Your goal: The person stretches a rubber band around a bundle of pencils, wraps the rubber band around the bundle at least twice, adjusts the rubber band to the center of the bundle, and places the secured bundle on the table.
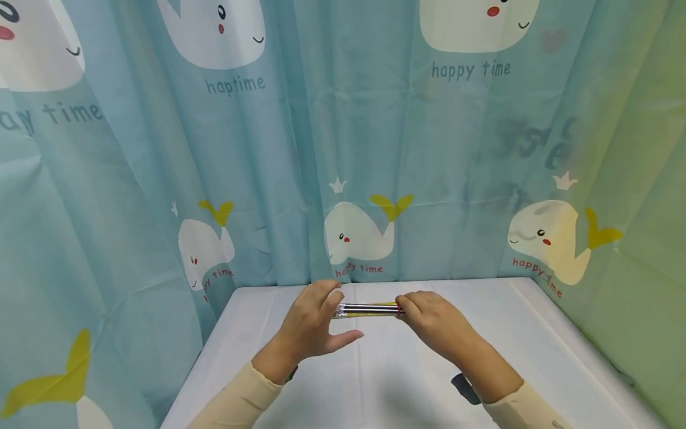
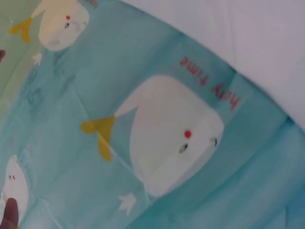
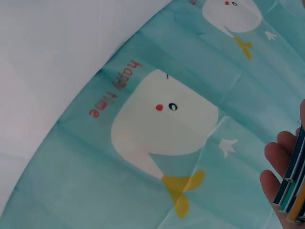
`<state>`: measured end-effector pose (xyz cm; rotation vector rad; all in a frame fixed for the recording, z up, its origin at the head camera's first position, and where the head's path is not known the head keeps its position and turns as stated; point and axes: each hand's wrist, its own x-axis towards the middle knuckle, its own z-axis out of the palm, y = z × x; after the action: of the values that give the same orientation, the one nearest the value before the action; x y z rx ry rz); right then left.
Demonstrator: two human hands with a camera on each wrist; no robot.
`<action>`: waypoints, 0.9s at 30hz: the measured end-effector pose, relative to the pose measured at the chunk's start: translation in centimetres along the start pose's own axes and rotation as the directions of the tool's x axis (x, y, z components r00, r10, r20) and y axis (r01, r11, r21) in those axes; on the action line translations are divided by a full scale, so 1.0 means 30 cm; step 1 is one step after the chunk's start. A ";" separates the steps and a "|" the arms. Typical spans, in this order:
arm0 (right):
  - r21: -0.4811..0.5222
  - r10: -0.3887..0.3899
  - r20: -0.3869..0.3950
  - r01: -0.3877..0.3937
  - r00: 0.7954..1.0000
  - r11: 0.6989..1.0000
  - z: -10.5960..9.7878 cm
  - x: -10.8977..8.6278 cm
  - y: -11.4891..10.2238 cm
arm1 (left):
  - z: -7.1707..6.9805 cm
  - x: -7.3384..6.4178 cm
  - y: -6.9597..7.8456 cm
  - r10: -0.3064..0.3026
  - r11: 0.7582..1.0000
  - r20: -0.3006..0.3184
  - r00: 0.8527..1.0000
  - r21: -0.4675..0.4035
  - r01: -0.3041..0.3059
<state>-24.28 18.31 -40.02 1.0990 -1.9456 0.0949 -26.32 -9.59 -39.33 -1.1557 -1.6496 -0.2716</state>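
Note:
A bundle of several pencils (image 1: 370, 308) lies level between the two hands, above the white table. My right hand (image 1: 436, 322) grips its right end, with a bit of red showing beside the fingers. In the right wrist view, dark blue, teal and yellow pencils (image 3: 296, 179) show their cut ends near the fingertips (image 3: 278, 157). My left hand (image 1: 308, 322) is at the bundle's silvery left end, its thumb stretched out below and apart from the pencils. Only small parts of the left fingers (image 2: 10, 212) enter the left wrist view, at its left edge.
The white-covered table (image 1: 370, 369) spreads under both hands. A blue curtain (image 1: 284, 179) with printed whales hangs behind and to the left of it, turning greenish on the right. A dark wrist piece (image 1: 465, 388) shows under the right forearm.

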 end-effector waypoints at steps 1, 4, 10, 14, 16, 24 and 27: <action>0.003 -0.003 0.008 0.003 1.000 1.000 0.002 0.000 0.000 | 0.004 0.001 0.003 0.016 0.999 -0.027 1.000 -0.042 -0.017; -0.001 -0.021 0.033 0.021 0.999 1.000 0.010 0.004 -0.008 | 0.021 0.007 0.019 0.069 0.993 -0.086 0.994 -0.086 -0.077; -0.010 -0.040 0.056 0.041 0.998 0.999 0.021 0.024 -0.030 | 0.062 0.014 0.047 0.153 0.988 -0.124 0.980 0.007 -0.154; -0.008 -0.033 0.043 0.034 0.999 0.999 0.021 0.026 -0.032 | 0.064 0.013 0.049 0.122 0.983 -0.004 0.992 0.139 -0.121; -0.013 -0.030 0.039 0.031 0.999 0.999 0.023 0.024 -0.033 | 0.063 0.015 0.050 0.091 0.965 0.090 0.992 0.240 -0.110; -0.072 0.025 0.013 -0.024 1.000 0.997 0.030 0.034 -0.048 | 0.081 0.029 0.055 -0.106 0.907 0.145 0.984 0.421 0.036; -0.086 0.056 -0.004 -0.056 0.998 0.995 0.024 0.039 -0.057 | 0.087 0.037 0.054 -0.140 0.890 0.093 0.986 0.447 0.084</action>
<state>-23.78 16.19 -40.17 0.9875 -1.9609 0.0421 -26.61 -6.43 -40.06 -0.7430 -1.7723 0.1068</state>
